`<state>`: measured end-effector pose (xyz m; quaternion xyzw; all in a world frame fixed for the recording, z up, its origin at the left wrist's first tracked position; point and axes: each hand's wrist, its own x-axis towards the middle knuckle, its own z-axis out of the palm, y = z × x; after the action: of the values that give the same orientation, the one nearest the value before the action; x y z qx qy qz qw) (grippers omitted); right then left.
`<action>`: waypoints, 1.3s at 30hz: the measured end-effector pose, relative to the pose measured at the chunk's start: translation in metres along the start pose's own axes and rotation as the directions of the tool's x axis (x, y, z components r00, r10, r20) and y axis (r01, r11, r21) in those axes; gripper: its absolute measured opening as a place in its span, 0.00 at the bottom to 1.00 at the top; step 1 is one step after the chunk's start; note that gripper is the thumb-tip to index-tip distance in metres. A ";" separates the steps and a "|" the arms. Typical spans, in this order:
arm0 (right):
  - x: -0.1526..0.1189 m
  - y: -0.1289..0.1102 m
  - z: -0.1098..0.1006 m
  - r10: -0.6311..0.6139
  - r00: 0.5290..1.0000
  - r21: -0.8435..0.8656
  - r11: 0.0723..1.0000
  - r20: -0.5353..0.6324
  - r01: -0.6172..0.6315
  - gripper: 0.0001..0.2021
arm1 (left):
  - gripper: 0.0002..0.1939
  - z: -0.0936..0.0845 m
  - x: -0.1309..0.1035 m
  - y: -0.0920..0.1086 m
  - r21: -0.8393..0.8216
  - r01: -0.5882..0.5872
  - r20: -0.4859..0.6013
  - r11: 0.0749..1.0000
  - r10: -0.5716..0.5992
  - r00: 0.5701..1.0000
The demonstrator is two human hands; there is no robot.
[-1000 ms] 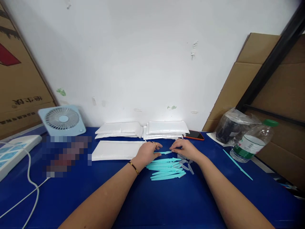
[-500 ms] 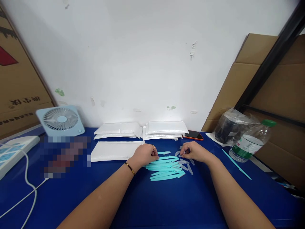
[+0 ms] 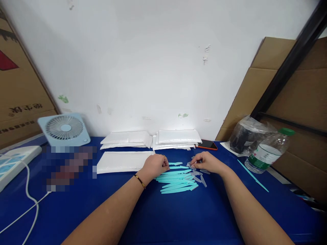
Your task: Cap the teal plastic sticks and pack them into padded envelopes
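Note:
In the middle of the blue table, turquoise eyebrow razors (image 3: 176,187) lie in a loose pile, handles to the left. My left hand (image 3: 157,166) is closed at the pile's far left, pinching the handle end of one eyebrow razor (image 3: 180,167); another razor lies just behind it. Clear plastic blade caps (image 3: 203,181) are scattered at the pile's right. Over them is my right hand (image 3: 205,161), its thumb and fingers pinched on a clear cap (image 3: 189,165) near the held razor's blade end. The fingers partly hide that cap.
White padded mailers (image 3: 125,161) lie behind my left hand, with stacks along the wall. A phone (image 3: 207,145) is beside them. At right are a single razor (image 3: 252,175), a bottle (image 3: 267,153) and a bagged dark object (image 3: 241,139). A fan (image 3: 65,129) and power strip (image 3: 19,163) stand left.
My right hand has shifted slightly left, bringing its fingers closer to the razor's blade end. My left hand has stayed almost in place, its razor drawn slightly to the left.

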<state>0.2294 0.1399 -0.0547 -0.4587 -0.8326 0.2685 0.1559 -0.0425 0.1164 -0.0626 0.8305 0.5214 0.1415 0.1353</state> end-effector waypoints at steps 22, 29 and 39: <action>0.004 -0.009 0.011 -0.123 0.992 -0.114 0.986 -0.037 0.118 0.07 | 0.07 0.002 0.000 0.001 -0.050 0.037 0.017 0.998 -0.036 0.999; 0.014 -0.011 0.019 -0.190 0.970 -0.158 0.973 -0.149 0.166 0.07 | 0.07 0.004 0.007 0.004 0.095 0.004 -0.111 0.995 0.007 0.994; 0.012 0.014 0.003 -0.140 0.975 -0.278 0.957 -0.172 0.088 0.06 | 0.06 -0.002 0.000 0.003 -0.072 -0.162 0.036 0.984 0.165 0.986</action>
<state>0.2312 0.1552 -0.0657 -0.4503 -0.8676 0.0987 0.1863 -0.0405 0.1157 -0.0601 0.8682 0.4433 0.1527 0.1626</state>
